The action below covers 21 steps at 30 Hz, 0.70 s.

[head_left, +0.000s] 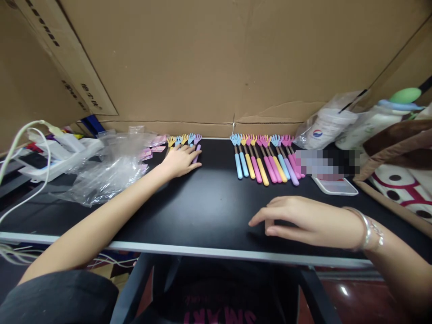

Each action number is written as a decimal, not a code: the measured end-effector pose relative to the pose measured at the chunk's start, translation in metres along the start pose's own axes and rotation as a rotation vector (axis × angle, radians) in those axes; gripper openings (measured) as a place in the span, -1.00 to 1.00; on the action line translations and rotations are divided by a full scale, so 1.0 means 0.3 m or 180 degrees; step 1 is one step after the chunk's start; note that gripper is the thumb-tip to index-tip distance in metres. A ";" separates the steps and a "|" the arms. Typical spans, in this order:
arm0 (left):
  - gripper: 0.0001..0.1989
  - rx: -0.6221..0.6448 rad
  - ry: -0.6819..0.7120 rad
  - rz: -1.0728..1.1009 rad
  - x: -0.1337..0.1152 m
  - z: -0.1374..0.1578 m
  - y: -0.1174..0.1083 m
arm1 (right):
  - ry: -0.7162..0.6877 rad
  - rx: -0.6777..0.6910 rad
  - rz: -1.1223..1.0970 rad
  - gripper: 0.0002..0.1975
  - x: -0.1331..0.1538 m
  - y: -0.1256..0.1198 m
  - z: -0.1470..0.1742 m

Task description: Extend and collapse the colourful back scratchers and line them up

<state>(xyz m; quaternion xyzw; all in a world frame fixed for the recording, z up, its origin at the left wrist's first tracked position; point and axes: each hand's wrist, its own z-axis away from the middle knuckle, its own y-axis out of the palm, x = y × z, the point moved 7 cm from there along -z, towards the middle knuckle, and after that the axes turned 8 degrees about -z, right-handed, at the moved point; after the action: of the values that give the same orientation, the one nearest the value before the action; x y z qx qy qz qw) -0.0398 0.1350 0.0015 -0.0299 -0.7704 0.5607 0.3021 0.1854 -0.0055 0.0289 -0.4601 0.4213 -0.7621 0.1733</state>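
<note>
1. Big row of scratchers [269,169] (landmark): on the black desk [209,211], heads toward the cardboard wall [202,67]. Right end is bunched; pulling one handle could drag its neighbours.
2. Smaller group of scratchers [197,154]: left of the big row, well apart, partly covered by left hand [182,160].
3. Left hand: palm down, fingers spread; can't tell if anything's gripped underneath. Sideways pressure could skew the group.
4. Right hand [293,220]: nearside of the big row, fingers loosely bent, nothing held. A careless forward sweep could scatter handles.
5. Clear bags [108,171], pink cards [158,149]: far left of the big row. Loose film; left forearm [128,202] could drag it.
6. Phone [335,186]: just right of the big row. Shoving the row rightward could bump it.
</note>
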 end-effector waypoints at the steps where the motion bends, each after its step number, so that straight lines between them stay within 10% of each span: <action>1: -0.46 0.0005 -0.0077 -0.0012 0.008 0.000 0.005 | 0.0003 -0.0008 0.0060 -0.63 -0.002 -0.009 -0.012; 21: -0.55 -0.0368 0.0074 0.0317 -0.087 0.009 -0.089 | -0.0545 -0.1542 0.0204 -0.75 -0.121 -0.113 -0.218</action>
<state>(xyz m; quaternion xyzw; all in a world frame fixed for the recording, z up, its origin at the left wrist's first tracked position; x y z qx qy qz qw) -0.0120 0.1127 0.0131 -0.0920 -0.7954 0.5292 0.2806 0.1529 0.0696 0.0213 -0.5375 0.5897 -0.5913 0.1172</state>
